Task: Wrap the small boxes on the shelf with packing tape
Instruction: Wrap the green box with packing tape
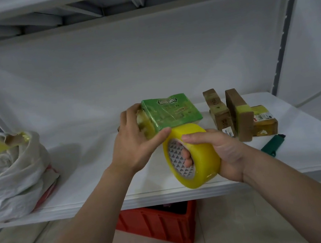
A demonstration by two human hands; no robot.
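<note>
A green Doublemint box (pixel 171 112), shiny with tape, is tilted up above the white shelf (pixel 92 174). My left hand (pixel 135 140) grips its left side, thumb along the near lower edge. My right hand (pixel 216 150) holds a yellow roll of packing tape (pixel 198 155) just below the box, fingers through the core and thumb on top. The roll touches the box's near edge. Three taped brown boxes stand to the right: one upright (pixel 218 112), a second (pixel 240 115), and a third lying behind it (pixel 264 119).
A green utility knife (pixel 272 143) lies on the shelf at the right. A white plastic bag (pixel 10 174) with a yellow taped piece sits at the left. A red crate (pixel 159 224) stands on the floor under the shelf. Another shelf board hangs overhead.
</note>
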